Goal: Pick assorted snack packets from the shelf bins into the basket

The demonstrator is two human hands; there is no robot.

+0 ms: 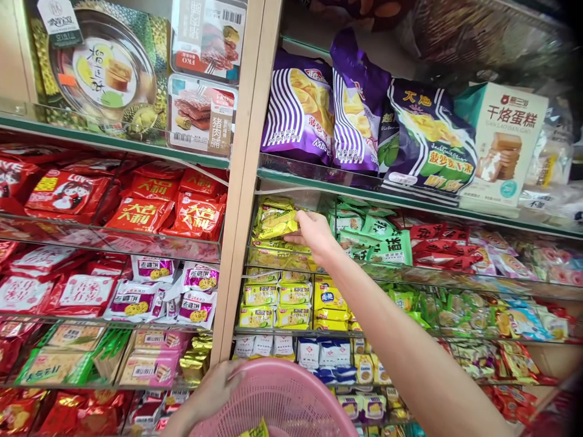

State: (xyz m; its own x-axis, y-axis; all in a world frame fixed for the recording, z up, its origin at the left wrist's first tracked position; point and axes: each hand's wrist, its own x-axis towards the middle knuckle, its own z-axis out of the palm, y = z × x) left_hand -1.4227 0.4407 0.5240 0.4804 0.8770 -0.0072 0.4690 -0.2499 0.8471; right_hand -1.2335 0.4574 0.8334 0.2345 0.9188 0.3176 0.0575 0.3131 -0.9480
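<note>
My right hand (314, 233) reaches into a shelf compartment, its thumb and fingers closed on a yellow snack packet (277, 222). More yellow packets lie under and behind it. Just right of the hand are green snack packets (394, 247). Low in the view, my left hand (218, 382) grips the rim of a pink plastic basket (300, 388), its fingers bent over the edge. Part of a yellow packet (255, 428) shows inside the basket; the bottom of the basket is cut off by the frame.
A wooden upright (246, 152) divides the shelves. Clear plastic lips (291, 258) front the compartments. Purple chip bags (298, 109) and a white cake box (505, 142) stand on the glass shelf (410, 203) above my right hand. Red packets (195, 215) fill compartments at left.
</note>
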